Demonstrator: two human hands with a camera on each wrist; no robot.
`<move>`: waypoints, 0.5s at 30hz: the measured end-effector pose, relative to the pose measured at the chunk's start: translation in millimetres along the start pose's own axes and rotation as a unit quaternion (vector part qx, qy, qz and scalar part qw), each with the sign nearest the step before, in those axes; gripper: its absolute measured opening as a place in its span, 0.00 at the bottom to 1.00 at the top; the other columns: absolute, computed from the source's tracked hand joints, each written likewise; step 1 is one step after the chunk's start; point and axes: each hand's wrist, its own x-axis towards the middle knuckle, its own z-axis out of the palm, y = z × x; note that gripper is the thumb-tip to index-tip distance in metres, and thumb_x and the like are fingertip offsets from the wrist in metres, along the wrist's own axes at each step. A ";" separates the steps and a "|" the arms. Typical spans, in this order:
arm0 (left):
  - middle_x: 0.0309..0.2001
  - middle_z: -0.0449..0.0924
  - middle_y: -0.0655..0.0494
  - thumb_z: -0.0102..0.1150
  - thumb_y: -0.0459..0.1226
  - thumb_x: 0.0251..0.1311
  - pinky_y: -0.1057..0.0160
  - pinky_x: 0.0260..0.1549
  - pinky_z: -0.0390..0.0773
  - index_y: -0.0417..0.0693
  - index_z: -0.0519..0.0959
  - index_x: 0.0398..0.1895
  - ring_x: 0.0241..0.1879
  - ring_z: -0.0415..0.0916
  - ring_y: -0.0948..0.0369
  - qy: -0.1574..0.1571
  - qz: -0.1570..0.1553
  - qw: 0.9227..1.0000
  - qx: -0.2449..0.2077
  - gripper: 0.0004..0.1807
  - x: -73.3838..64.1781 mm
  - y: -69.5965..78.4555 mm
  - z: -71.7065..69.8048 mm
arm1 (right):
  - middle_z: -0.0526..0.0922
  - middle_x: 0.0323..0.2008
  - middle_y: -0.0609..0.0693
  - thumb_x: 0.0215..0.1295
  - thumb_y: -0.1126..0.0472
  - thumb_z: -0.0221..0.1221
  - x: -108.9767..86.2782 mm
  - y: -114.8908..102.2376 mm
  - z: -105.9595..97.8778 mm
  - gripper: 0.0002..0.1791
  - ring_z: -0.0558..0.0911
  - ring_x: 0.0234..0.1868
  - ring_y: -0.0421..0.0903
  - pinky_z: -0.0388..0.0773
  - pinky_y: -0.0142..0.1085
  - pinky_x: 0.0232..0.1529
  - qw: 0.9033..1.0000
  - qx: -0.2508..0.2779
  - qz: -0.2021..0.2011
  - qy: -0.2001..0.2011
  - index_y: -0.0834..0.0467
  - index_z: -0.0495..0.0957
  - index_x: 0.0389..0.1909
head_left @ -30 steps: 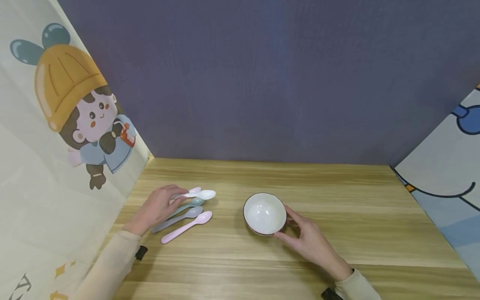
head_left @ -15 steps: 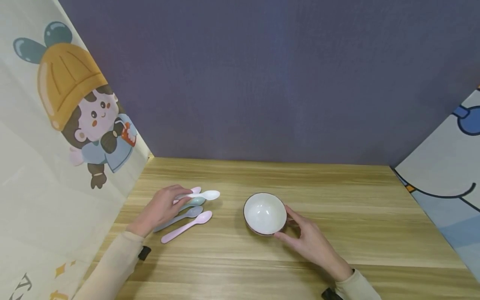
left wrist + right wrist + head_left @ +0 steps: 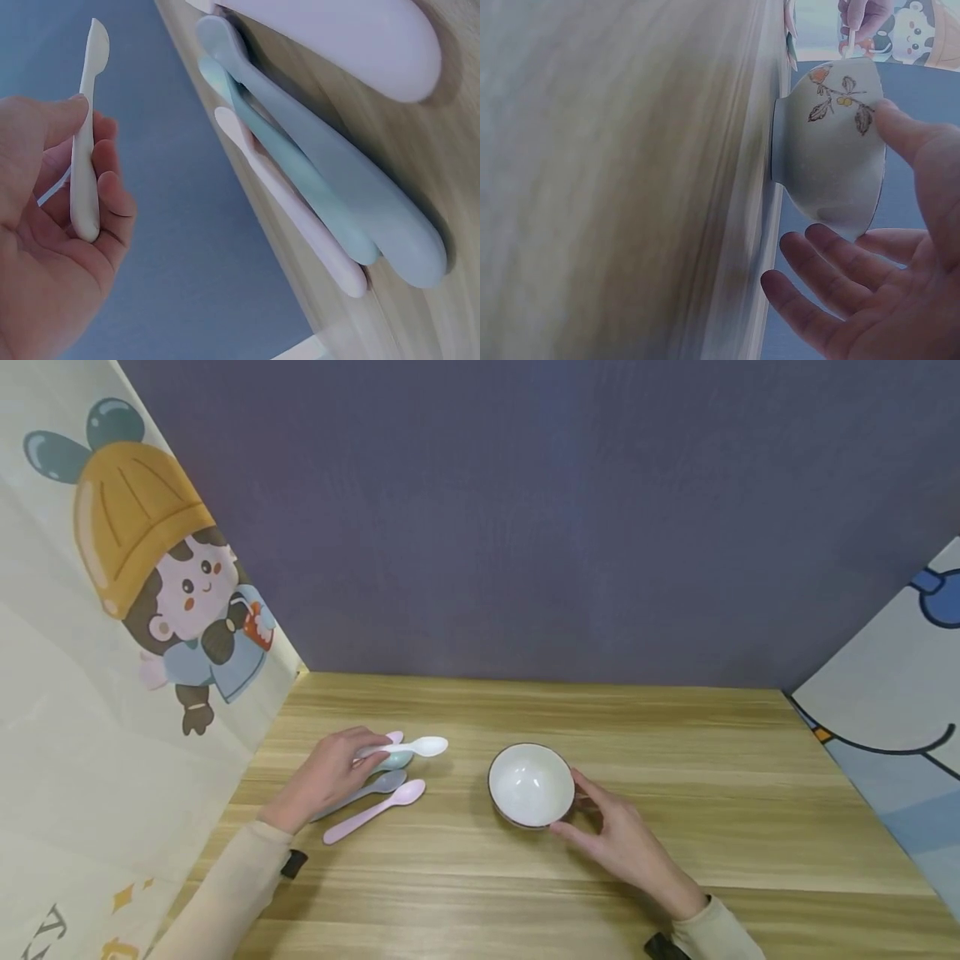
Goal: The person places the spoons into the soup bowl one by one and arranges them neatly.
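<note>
My left hand pinches a white spoon between thumb and fingers, its bowl end pointing right over the other spoons. In the left wrist view the white spoon is clear of the table. Below it lie a green spoon, a grey spoon and a pale pink spoon; another pink spoon lies nearest the front. My right hand holds a white bowl by its right side, thumb and index finger at the rim. The bowl stands upright, with a painted leaf branch outside.
The wooden table meets a dark blue-grey panel along its far edge. A white cloth with a cartoon figure hangs at the left, and another printed cloth stands at the right.
My left hand has moved slightly right with the white spoon, drawing it away from the others toward the bowl. My right hand and the bowl have stayed in place.
</note>
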 end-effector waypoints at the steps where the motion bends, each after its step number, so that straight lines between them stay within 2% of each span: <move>1: 0.50 0.90 0.50 0.67 0.37 0.72 0.44 0.53 0.85 0.42 0.88 0.56 0.51 0.88 0.49 0.000 0.004 1.000 0.000 0.14 0.4 0.5 0.0 | 0.91 0.54 0.51 0.60 0.44 0.77 0.1 -0.1 0.0 0.49 0.92 0.50 0.50 0.87 0.52 0.53 1.000 -0.001 0.000 0.000 0.60 0.69 0.78; 7: 0.49 0.91 0.52 0.68 0.35 0.70 0.48 0.50 0.86 0.44 0.88 0.56 0.49 0.89 0.52 0.011 0.030 0.999 -0.003 0.13 2.1 2.1 2.5 | 0.91 0.54 0.51 0.60 0.45 0.77 1.2 -0.9 -0.1 0.50 0.92 0.50 0.49 0.87 0.51 0.53 1.000 -0.002 0.001 -0.001 0.61 0.69 0.78; 15: 0.50 0.91 0.50 0.69 0.35 0.70 0.49 0.49 0.86 0.43 0.89 0.54 0.49 0.89 0.52 0.012 0.046 0.999 -0.002 0.13 5.9 10.1 7.6 | 0.91 0.53 0.50 0.60 0.44 0.77 -0.5 0.8 0.4 0.49 0.91 0.49 0.49 0.87 0.52 0.53 1.000 -0.006 0.003 -0.001 0.60 0.69 0.78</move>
